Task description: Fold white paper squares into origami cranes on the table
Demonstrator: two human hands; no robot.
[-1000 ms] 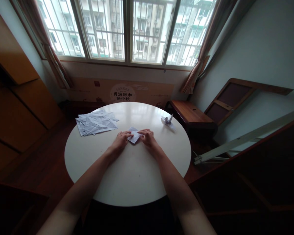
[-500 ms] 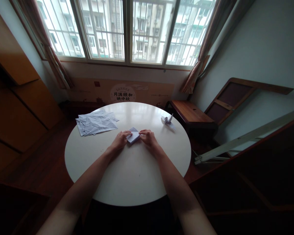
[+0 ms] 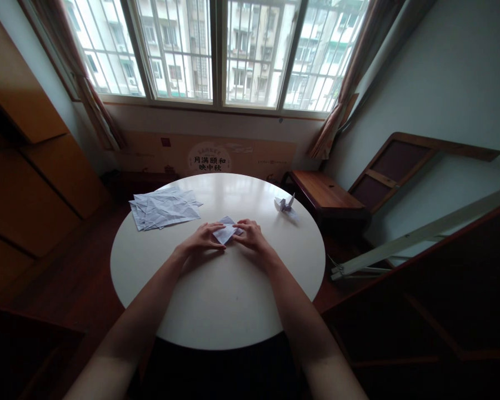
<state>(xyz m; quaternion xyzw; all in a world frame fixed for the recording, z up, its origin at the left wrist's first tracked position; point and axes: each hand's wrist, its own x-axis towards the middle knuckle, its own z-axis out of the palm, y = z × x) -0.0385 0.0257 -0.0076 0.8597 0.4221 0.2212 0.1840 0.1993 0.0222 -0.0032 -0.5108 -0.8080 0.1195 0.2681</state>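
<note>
A small folded sheet of paper (image 3: 225, 233), pale and diamond-shaped from above, lies between my hands on the round white table (image 3: 216, 300). My left hand (image 3: 203, 236) holds its left side, fingers on the upper edge and thumb stretched near the bottom corner. On the opposite side, my right hand (image 3: 250, 233) grips the paper with bent fingers and thumb. Parts of the paper's sides are hidden under my fingers.
Creased paper sheets (image 3: 162, 210) lie in a loose stack at the table's left. A folded paper crane (image 3: 286, 206) stands toward the right rim. Beyond the table is a low wooden bench (image 3: 329, 189), below the barred window (image 3: 250, 55).
My left thumb has moved down and away from its fingers, toward the paper's bottom corner. The paper has turned slightly and looks flatter, more like a diamond.
</note>
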